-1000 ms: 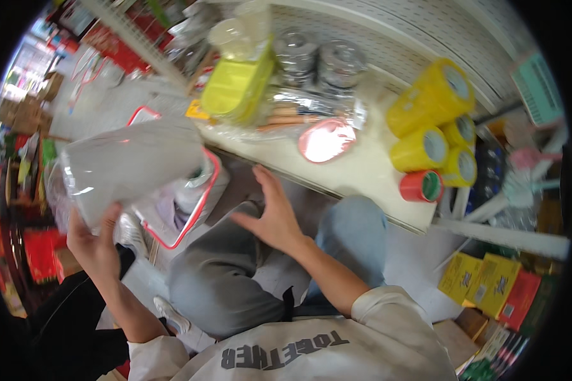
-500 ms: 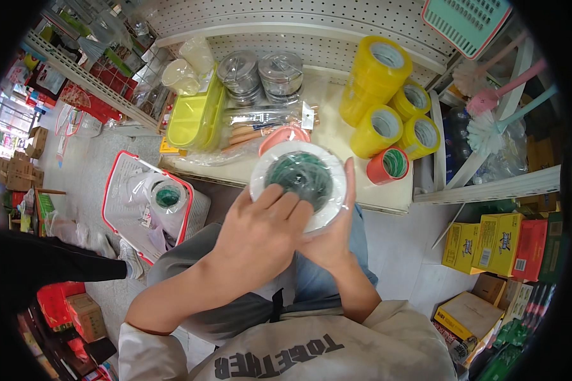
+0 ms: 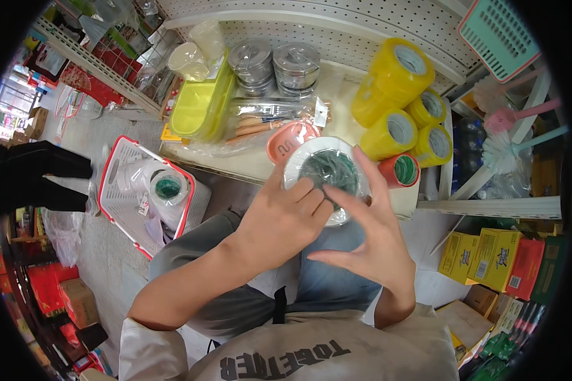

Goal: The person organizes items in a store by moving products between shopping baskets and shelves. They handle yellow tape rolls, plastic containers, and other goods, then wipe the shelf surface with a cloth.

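A thick roll of white tape (image 3: pixel 329 166) in clear wrap, with a green core, is up in front of me over the shelf edge. My left hand (image 3: pixel 276 216) is closed on it, fingers curled over its near side and into the core opening. My right hand (image 3: pixel 380 238) is open at the roll's right side. Its thumb stands well apart below, while its other fingers reach over the rim. Just behind the roll lies a pink plastic dish (image 3: pixel 292 141). A red roll of tape (image 3: pixel 400 170) with a green core stands to the right.
Stacked yellow tape rolls (image 3: pixel 391 130), lime-green trays (image 3: pixel 197 105) and round metal tins (image 3: pixel 297 66) sit on the shelf (image 3: pixel 203 157). A white basket (image 3: pixel 197 209) with wrapped rolls stands at my left. Another person's dark-clothed leg (image 3: pixel 41 174) is farther left. Yellow boxes (image 3: pixel 494 254) fill the right.
My right hand has loosened from under the roll, its thumb now spread away. The left hand and roll have shifted slightly right in view. The other person's leg has moved.
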{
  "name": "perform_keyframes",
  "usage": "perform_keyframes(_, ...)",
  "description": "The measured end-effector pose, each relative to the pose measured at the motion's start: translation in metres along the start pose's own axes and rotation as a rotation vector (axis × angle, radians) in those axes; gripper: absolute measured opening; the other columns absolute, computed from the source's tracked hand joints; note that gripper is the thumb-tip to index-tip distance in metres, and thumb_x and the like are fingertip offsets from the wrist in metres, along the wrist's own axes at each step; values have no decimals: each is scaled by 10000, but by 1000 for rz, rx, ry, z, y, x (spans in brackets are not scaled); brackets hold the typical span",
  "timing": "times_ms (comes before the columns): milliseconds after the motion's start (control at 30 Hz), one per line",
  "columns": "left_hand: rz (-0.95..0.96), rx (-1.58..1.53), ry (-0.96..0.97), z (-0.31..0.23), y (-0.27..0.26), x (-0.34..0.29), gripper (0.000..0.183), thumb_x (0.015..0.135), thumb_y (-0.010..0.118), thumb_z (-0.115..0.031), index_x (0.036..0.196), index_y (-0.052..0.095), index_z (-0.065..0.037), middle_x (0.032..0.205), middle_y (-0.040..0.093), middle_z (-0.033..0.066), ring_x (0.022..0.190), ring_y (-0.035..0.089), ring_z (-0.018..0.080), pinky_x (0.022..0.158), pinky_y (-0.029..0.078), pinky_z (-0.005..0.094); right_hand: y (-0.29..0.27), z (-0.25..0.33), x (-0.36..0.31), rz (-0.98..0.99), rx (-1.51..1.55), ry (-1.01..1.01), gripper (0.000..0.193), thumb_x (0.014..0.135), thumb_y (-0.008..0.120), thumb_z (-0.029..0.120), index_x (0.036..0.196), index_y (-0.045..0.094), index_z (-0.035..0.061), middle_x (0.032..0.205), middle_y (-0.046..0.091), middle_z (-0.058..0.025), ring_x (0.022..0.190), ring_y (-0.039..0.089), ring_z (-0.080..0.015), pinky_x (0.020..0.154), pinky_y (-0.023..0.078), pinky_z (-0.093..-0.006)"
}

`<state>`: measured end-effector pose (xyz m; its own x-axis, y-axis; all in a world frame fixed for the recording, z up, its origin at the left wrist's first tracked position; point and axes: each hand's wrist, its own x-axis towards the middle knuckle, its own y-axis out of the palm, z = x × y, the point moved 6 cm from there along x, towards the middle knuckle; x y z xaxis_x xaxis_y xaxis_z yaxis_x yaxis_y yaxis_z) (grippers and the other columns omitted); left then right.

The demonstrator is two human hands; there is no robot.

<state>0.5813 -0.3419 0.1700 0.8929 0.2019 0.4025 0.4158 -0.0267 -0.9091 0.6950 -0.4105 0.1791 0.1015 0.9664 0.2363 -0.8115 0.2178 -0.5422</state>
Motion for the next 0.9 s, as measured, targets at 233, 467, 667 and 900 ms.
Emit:
perform_keyframes(233, -75, -117, 14, 6, -7, 6, 284, 747, 646, -129, 1014, 632, -37, 1010, 605, 84, 1048, 608, 251, 1015, 481, 498, 4, -17, -3, -98, -420, -65, 391, 596, 807, 21, 957, 657, 14, 1319, 625, -127, 1174, 563, -431, 1014, 455, -490)
perform_keyframes(467, -59, -35, -68, 29, -30, -5, 341, 783, 626, -132, 1097, 611, 0, 1260, 577, 159, 1226, 549, 298, 1072, 422, 518, -46, -31, 84, -495, -780, -292, 287, 712, 727, 43, 986, 645, 45, 1081, 679, -78, 1029, 578, -391, 872, 468, -462)
perform_keyframes(667, -18, -95, 12, 17, -15, -14, 241, 754, 636, -128, 963, 653, -8, 1189, 621, 147, 1186, 571, 274, 1086, 423, 502, -43, -112, 154, -471, -855, 10, 291, 787, 754, 172, 1040, 678, 52, 1067, 678, -68, 1008, 572, -397, 817, 506, -502)
perform_keyframes(900, 29, -116, 11, 12, -15, -24, 231, 752, 638, -126, 946, 659, -2, 1153, 645, 153, 1141, 598, 271, 1059, 455, 501, -38, -148, 197, -432, -1006, 25, 326, 774, 774, 227, 1062, 729, 83, 1055, 716, -99, 998, 609, -397, 841, 501, -499)
